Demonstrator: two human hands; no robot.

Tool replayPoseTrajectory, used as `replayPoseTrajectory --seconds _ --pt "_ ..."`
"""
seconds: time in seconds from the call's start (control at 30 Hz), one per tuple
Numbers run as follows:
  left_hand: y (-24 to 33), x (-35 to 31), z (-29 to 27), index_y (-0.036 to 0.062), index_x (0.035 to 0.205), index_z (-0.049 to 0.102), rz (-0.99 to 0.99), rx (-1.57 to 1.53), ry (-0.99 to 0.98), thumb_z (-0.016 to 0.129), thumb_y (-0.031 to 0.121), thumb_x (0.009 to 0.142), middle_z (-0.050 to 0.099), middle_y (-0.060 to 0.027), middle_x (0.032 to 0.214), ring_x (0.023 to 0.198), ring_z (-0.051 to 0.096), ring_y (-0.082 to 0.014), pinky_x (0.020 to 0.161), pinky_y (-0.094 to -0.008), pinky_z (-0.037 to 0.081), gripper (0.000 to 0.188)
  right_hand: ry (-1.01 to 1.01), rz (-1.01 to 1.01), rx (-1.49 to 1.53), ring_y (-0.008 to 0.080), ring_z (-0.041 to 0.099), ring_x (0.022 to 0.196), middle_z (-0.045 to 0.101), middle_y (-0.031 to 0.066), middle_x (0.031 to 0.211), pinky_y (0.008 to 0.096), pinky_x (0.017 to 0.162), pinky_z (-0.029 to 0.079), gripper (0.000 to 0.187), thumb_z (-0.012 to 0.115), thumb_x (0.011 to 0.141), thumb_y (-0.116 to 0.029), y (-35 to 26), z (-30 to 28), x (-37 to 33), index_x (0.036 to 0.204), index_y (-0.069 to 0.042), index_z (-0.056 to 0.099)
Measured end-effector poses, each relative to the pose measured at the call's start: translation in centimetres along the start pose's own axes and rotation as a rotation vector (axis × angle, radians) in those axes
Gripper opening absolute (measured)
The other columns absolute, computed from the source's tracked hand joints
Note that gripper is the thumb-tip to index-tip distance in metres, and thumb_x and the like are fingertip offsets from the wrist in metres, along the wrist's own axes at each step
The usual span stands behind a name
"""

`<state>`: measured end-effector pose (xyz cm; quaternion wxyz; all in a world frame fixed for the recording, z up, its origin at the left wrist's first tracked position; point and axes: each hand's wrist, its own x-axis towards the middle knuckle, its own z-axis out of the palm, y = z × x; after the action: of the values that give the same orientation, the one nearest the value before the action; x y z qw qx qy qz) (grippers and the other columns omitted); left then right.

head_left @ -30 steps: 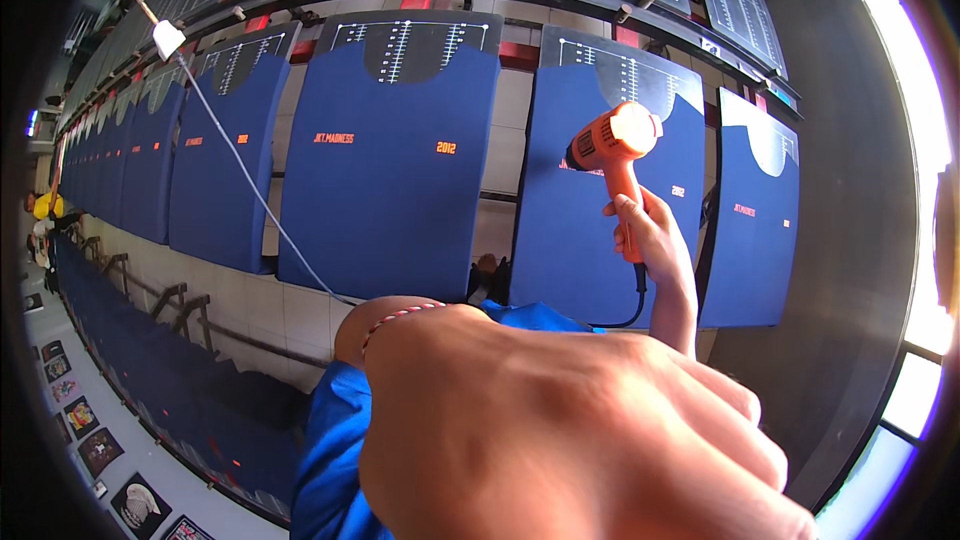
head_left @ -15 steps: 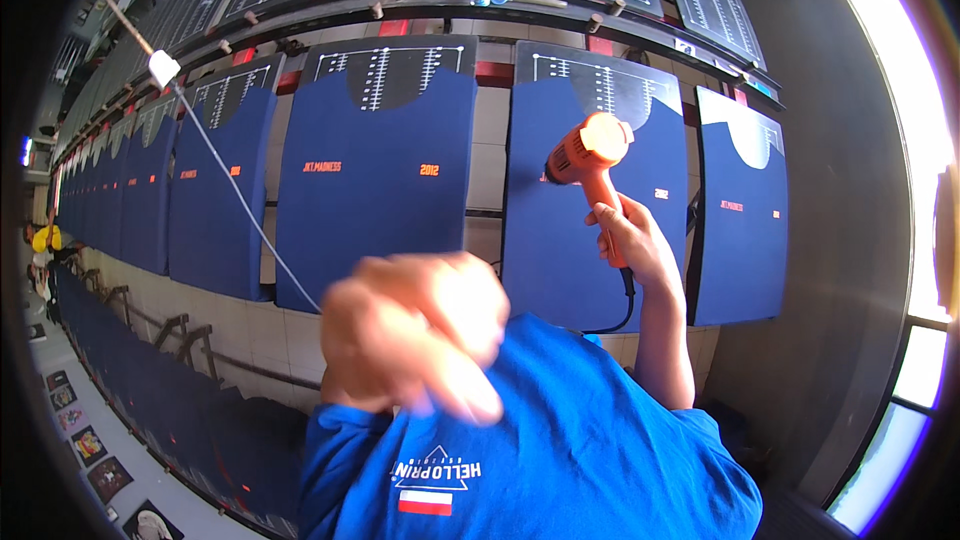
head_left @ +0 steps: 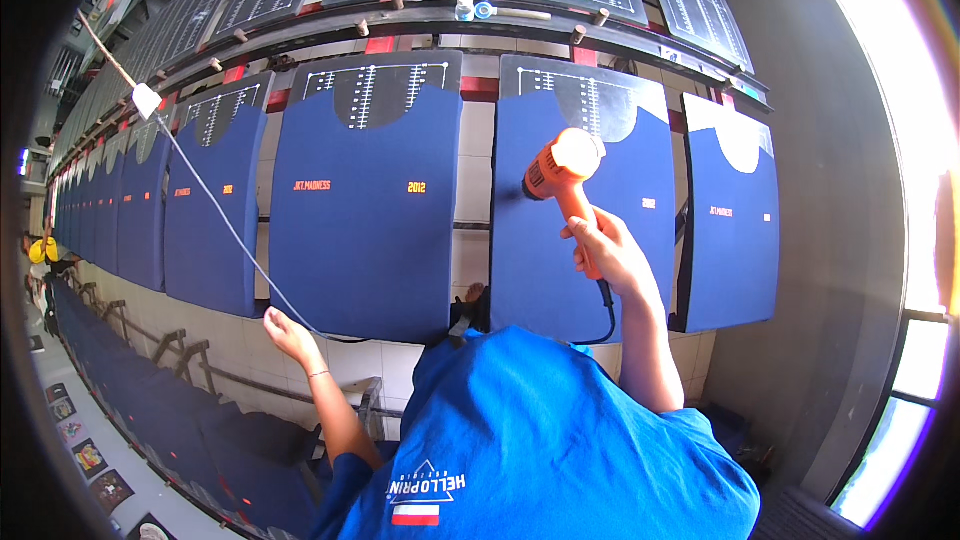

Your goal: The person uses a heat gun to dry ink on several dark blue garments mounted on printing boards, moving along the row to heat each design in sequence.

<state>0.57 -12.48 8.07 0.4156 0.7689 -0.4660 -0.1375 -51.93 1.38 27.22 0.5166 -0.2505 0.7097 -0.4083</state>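
My right hand (head_left: 608, 248) is closed round the handle of an orange heat gun (head_left: 565, 168). Its dark nozzle points left, close over the chest of a navy shirt (head_left: 575, 275) spread on a dark board. A black cord hangs from the handle's lower end. My left hand (head_left: 291, 336) is out to the left, low beside the near corner of another navy shirt (head_left: 365, 240). Its fingers are loosely bent, with nothing visible in them. A grey power cable (head_left: 222, 198) runs past the fingertips; no grip on it shows.
More shirt-covered boards run off to the left, and one navy shirt (head_left: 735, 250) lies at the right. A white connector (head_left: 147, 100) hangs on the cable. Behind, a dark rail (head_left: 420, 12) carries a small jar (head_left: 465, 7) and a tape roll (head_left: 484, 10). A grey wall (head_left: 830, 190) stands right.
My left hand has dropped from in front of my chest to the lower left. My right hand and the heat gun have shifted slightly left and down in view, along with the boards.
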Motion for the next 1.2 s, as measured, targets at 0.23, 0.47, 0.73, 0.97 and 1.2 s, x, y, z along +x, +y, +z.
replayPoseTrajectory --seconds 0.23,0.47,0.73,0.97,1.2 --pt "-0.1 -4.6 3.9 -0.0046 0.103 0.061 0.178 0.319 0.086 0.043 0.033 0.102 0.063 -0.0237 0.103 0.095 0.056 -0.042 0.086 -0.0488 0.042 0.042 0.04 -0.008 -0.038 0.0076 0.055 0.062 0.061 0.0036 0.081 0.0246 0.059 0.051 0.033 0.058 0.096 -0.032 -0.1 0.3 -0.1 0.108 -0.002 0.058" --pt "1.2 -4.7 4.9 -0.0026 0.098 0.061 0.166 0.454 0.206 0.047 0.031 0.1 0.064 -0.0193 0.095 0.088 0.057 -0.04 0.079 -0.0495 0.044 0.036 0.047 0.008 -0.009 0.0079 0.055 0.063 0.064 0.0061 0.089 0.0244 0.059 0.052 0.039 0.058 0.095 -0.034 0.3 -1.1 -0.2 0.115 0.0 0.057" --pt "1.3 -4.7 4.8 -0.0019 0.097 0.061 0.163 0.486 0.183 0.047 0.03 0.1 0.064 -0.0188 0.094 0.088 0.057 -0.0402 0.078 -0.0493 0.044 0.035 0.108 0.031 0.049 0.008 0.055 0.062 0.062 0.0039 0.085 0.0242 0.057 0.051 0.028 0.056 0.097 -0.027 0.3 -1.8 -1.0 0.106 -0.001 0.059" --pt "1.0 -4.6 4.9 -0.0029 0.098 0.059 0.185 0.49 0.173 0.044 0.03 0.101 0.063 -0.02 0.098 0.091 0.057 -0.041 0.081 -0.0498 0.043 0.036 0.076 -0.002 0.052 0.0069 0.055 0.062 0.065 0.0066 0.092 0.0231 0.058 0.051 0.042 0.058 0.096 -0.033 1.4 -3.3 -1.2 0.121 0.0 0.055" --pt "1.2 -4.4 4.1 -0.0046 0.102 0.058 0.181 0.469 0.067 0.043 0.029 0.102 0.065 -0.0192 0.097 0.088 0.06 -0.0373 0.081 -0.0469 0.046 0.036 0.101 -0.008 0.081 0.0066 0.055 0.062 0.065 0.0064 0.093 0.0231 0.057 0.051 0.044 0.059 0.096 -0.035 1.8 -4.9 -2.0 0.122 0.001 0.055"
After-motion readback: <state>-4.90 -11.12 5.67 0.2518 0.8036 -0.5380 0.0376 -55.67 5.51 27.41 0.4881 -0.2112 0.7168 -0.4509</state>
